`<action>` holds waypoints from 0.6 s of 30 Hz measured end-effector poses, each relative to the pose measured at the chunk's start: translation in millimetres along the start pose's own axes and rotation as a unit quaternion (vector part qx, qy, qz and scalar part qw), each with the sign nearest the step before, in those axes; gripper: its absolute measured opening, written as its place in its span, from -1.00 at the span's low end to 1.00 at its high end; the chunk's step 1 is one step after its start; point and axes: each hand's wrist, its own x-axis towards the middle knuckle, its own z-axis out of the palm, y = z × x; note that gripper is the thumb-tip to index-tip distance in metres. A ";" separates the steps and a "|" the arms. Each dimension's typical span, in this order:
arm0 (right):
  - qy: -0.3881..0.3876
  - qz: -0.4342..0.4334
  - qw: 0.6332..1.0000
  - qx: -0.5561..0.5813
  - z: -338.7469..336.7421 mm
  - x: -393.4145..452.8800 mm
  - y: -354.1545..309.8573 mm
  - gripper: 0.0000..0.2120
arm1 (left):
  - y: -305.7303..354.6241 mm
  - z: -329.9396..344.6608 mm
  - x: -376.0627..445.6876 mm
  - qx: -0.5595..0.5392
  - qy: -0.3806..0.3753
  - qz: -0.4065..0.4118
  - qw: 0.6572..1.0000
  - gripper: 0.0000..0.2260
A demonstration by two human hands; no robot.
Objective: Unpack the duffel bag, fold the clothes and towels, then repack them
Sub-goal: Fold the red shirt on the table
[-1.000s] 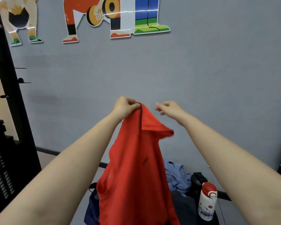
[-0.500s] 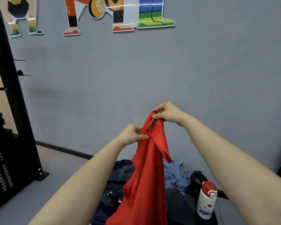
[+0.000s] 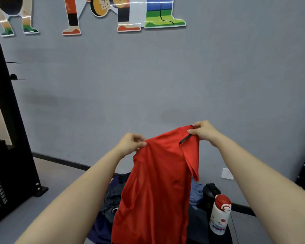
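Observation:
A red sleeveless shirt [image 3: 157, 187] hangs in the air in front of me, stretched between both hands along its top edge. My left hand [image 3: 130, 142] pinches the left shoulder of the shirt. My right hand [image 3: 203, 132] pinches the right shoulder, beside a black trim strip. Below and behind the shirt lies a heap of dark and blue clothes [image 3: 111, 199] on a dark surface; a light blue garment [image 3: 195, 192] shows to its right. The duffel bag is not clearly visible.
A white bottle with a red cap [image 3: 219, 214] stands at the lower right, with a black bottle [image 3: 209, 192] behind it. A black gym machine frame [image 3: 9, 138] rises on the left. The grey wall [image 3: 148, 85] carries cartoon figures and a white socket [image 3: 227, 173].
My hands have moved apart, spreading the shirt's top edge between them. One second ago only my left hand held the shirt; now both hands hold it and it sits lower.

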 end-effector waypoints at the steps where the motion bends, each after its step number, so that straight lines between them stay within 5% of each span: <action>1: -0.010 0.008 1.000 -0.009 0.7 -1.6 4.1 -0.83 | 10.6 -1.8 3.2 -0.003 -0.005 0.013 1.000 -0.90; 4: -0.054 0.008 0.998 0.012 8.1 -10.3 6.7 -0.94 | 37.9 -3.4 9.5 0.021 -0.038 0.041 0.998 -0.95; 10: -0.175 -0.083 0.980 0.041 41.4 -29.3 -17.5 -0.70 | 67.1 10.1 15.6 0.068 -0.122 0.064 0.988 -0.91; 18: -0.148 -0.049 0.988 -0.010 67.3 -19.8 -20.0 -0.88 | 48.9 27.3 8.8 -0.069 -0.035 0.045 0.996 -0.92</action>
